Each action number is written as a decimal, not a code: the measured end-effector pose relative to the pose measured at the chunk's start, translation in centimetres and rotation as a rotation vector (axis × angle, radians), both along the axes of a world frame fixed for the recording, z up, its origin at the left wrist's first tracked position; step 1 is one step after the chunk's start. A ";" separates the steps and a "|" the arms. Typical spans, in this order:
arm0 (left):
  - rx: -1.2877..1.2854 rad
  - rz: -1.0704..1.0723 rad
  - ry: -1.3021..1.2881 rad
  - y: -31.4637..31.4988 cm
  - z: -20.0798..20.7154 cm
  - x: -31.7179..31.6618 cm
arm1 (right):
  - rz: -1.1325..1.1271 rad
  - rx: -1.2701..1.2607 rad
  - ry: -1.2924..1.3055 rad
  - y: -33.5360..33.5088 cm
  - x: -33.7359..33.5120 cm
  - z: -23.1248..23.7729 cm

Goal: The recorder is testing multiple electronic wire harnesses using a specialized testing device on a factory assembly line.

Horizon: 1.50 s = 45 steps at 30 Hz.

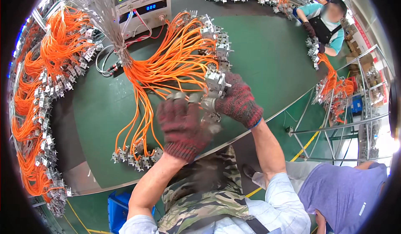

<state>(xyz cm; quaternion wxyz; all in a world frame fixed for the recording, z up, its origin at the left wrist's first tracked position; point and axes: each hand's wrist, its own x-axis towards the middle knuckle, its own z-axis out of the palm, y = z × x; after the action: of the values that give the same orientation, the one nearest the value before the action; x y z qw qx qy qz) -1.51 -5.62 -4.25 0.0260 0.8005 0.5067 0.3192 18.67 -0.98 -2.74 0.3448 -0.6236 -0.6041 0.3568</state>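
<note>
In front of me, a large fan of orange leads (167, 69) spreads over the green tabletop, each ending in a small silver metal unit with a short shaft. My right hand (240, 102), in a dark red and grey knitted glove, is closed on one metal unit (216, 80) at the near right end of the row. Beside it, my left hand (179, 125), gloved the same, is over other units and lead ends. Motion smears its fingers, and what they touch is unclear. Nearer my left forearm lies a smaller cluster of units (140, 156).
Stacked bench instruments (146, 10) with lit displays stand at the back, beside an upright grey bundle (117, 42). More orange leads (29, 125) line the left side. Across the table, a co-worker (328, 25) handles similar units. Another person (342, 192) is at my right, near a metal-tube rack (334, 129).
</note>
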 end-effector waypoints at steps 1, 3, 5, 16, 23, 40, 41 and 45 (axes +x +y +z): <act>-0.156 -0.035 0.117 0.9 -0.2 0.6 | -0.001 0.004 -0.039 0.0 0.1 0.3; -0.443 -0.100 0.353 3.1 -0.5 2.1 | -0.003 0.036 -0.117 0.1 0.3 1.5; -0.181 -0.220 0.181 3.8 -1.6 2.7 | 0.008 -0.021 -0.120 0.1 -0.6 3.0; -0.642 -0.688 0.702 2.0 1.8 -7.6 | 0.171 0.185 -0.518 -9.6 -5.9 -5.6; -0.365 -0.619 0.502 0.7 0.7 -8.0 | 0.185 -0.041 -0.856 -5.8 0.1 -5.8; -0.133 -0.377 0.446 -2.6 -5.7 -4.5 | 0.050 0.446 -0.469 -13.1 -5.2 -4.8; -0.176 -0.432 0.484 -2.4 -5.0 -5.0 | 0.062 0.476 -0.390 -13.3 -5.8 -4.2; -0.289 -0.579 0.564 -1.5 -2.6 -7.5 | 0.136 0.446 -0.364 -13.4 -5.7 -4.0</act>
<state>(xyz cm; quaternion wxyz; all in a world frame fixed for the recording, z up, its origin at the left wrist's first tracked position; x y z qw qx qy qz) -8.97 -7.07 -6.81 0.0869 0.9537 0.2877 -0.0069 12.99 -14.35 -6.77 0.3345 -0.5444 -0.7599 0.1196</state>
